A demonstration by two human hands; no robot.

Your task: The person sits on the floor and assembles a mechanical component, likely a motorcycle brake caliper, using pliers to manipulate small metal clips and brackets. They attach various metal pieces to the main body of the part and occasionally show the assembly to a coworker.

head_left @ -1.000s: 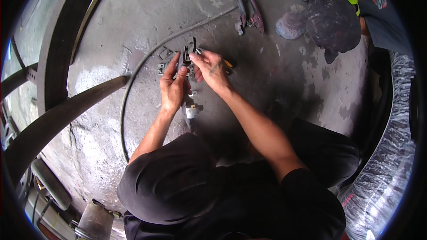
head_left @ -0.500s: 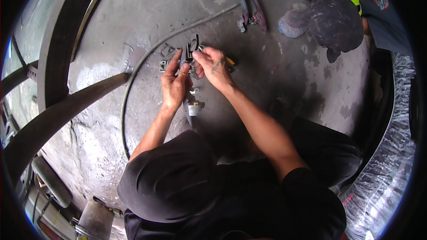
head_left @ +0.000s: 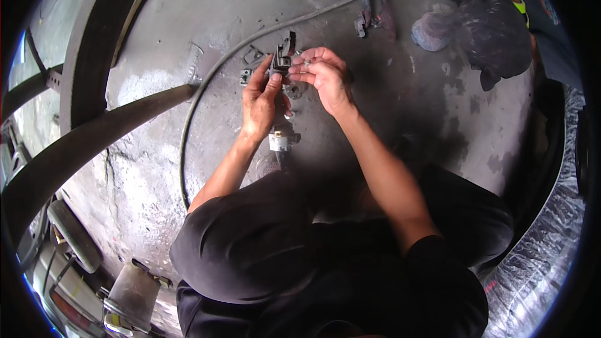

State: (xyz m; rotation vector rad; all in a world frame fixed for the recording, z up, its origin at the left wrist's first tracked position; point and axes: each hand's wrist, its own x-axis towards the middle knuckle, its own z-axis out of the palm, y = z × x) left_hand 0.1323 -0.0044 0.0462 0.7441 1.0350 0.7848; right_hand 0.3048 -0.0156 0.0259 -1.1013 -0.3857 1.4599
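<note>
In my left hand (head_left: 260, 101) I hold a black bracket-like part (head_left: 283, 62), gripped between thumb and fingers, with one end standing up at the far side. Just right of it is my right hand (head_left: 328, 78), its fingers bent and pinched together. A tiny pale piece shows at those fingertips, too small to name. Beneath and around my hands, several small metal parts (head_left: 246, 77) lie on the concrete floor. A whitish metal piece with a brassy top (head_left: 279, 141) is nearer to me, just past my left forearm.
A grey hose (head_left: 188, 141) curves across the floor on the left, past the end of a dark bent beam (head_left: 150, 99). Reddish and dark metal arms (head_left: 374, 6) lie farther off. A co-worker in a dark cap (head_left: 491, 34) crouches at the far right. Plastic-wrapped material (head_left: 551, 225) borders the right.
My right hand has drawn back to the right from the black part, its fingers lifted. My left hand still holds the part. The whole view has shifted slightly.
</note>
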